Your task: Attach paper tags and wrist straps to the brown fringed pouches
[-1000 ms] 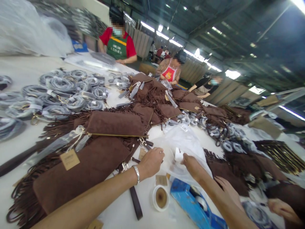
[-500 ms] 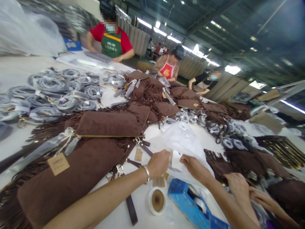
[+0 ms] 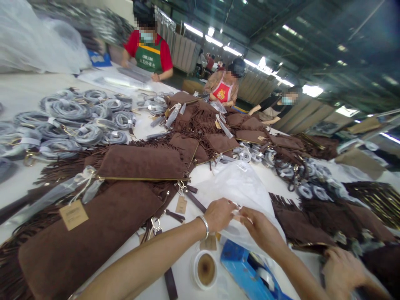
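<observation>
My left hand, with a silver bracelet on the wrist, and my right hand meet fingertip to fingertip over a clear plastic bag on the white table. Both hands pinch a small white piece at the bag's near edge. Just below them lie a blue tape dispenser and a roll of tape. Brown suede fringed bags with paper tags lie to the left of my left arm.
Coiled grey wrapped straps cover the far left of the table. More brown bags run down the middle and right. Another person's hand works at the lower right. Three masked people stand at the far side.
My two hands have closed together over the plastic bag; the small white piece held up by my right hand is now pinched between both. The neighbouring hand moved right.
</observation>
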{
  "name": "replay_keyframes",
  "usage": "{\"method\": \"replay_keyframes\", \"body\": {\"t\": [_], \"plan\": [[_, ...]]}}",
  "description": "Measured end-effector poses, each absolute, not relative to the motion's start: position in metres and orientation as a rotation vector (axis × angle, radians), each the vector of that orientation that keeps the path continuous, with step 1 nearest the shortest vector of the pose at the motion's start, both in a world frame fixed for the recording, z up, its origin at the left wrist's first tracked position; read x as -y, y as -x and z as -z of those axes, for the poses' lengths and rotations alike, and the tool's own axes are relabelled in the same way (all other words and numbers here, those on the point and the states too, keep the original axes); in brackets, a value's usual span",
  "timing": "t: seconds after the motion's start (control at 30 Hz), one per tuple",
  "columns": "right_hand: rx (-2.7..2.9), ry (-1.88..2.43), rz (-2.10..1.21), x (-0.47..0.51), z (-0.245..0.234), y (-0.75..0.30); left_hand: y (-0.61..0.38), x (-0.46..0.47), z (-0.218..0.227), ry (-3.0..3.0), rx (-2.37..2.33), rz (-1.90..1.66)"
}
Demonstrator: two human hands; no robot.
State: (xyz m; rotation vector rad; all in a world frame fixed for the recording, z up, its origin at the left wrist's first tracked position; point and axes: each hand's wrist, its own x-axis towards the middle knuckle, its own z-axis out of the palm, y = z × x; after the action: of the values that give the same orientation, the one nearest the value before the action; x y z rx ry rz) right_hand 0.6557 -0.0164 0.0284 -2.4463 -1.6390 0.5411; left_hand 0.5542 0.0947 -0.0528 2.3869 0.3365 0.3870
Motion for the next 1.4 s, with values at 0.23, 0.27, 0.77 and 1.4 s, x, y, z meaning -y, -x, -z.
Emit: {"method": "replay_keyframes", "body": {"t": [0.23, 0.27, 0.77, 1.4], "plan": [[1.810, 2.195, -0.627, 0.044, -0.062, -0.603, -0.546, -0.101, 0.051, -2.385, -0.298, -0.410], [1.695, 2.151, -0.700, 0.047, -0.068, -0.599, -0.535, -0.102, 0.046, -2.386, -0.274, -0.430], [1.169, 1.826, -1.129, 0.040, -0.031, -0.499, -0.192, -0.048, 0.002, -1.132, -0.743, -0.372], [1.687, 1.878, -1.098, 0.032, 0.040, -0.331, -0.017, 0.048, 0.078, -1.343, -1.184, -0.592]]}}
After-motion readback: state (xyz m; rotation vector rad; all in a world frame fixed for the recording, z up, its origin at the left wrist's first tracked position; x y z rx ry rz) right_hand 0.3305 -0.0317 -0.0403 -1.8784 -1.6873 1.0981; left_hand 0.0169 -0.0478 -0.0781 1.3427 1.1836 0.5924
